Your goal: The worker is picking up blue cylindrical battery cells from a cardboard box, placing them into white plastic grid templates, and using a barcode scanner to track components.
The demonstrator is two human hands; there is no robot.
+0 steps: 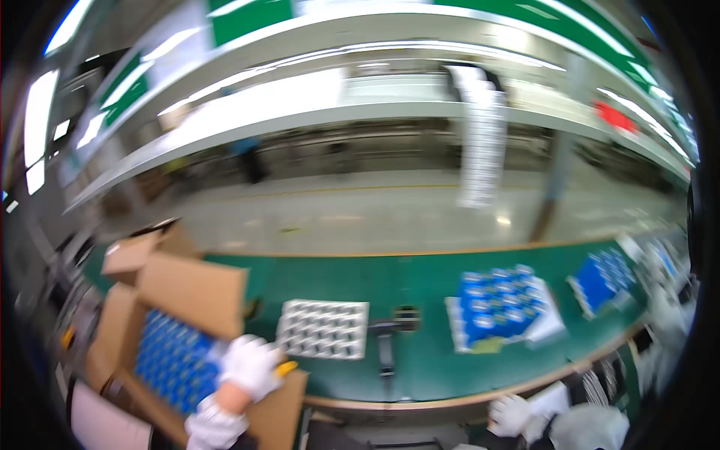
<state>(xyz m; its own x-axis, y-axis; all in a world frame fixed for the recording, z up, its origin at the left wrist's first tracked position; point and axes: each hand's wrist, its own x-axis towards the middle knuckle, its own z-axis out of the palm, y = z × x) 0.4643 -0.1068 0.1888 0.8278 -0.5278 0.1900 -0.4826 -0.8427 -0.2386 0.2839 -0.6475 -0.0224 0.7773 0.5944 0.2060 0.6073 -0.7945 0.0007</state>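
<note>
My left hand (251, 366), in a white glove, reaches over the right side of an open cardboard box (191, 292). Its fingers look closed, and a small yellow piece (286, 368) sticks out past them; blur hides what kind of thing it is. Inside the box lie rows of blue round-topped parts (172, 360), with a bit of clear plastic film (217, 351) beside my wrist. At the table's near edge on the right, my right hand (510, 415), also gloved in white, is low beside a pale flat panel (551, 401). Its fingers are too smeared to read.
On the green table (420, 285), a white tray (322, 330) with rows of holes lies beside a black scanner-like device (385, 349). Farther right are blue parts on white sheets (501, 304) and another blue batch (604, 279). A shelf (300, 116) spans above.
</note>
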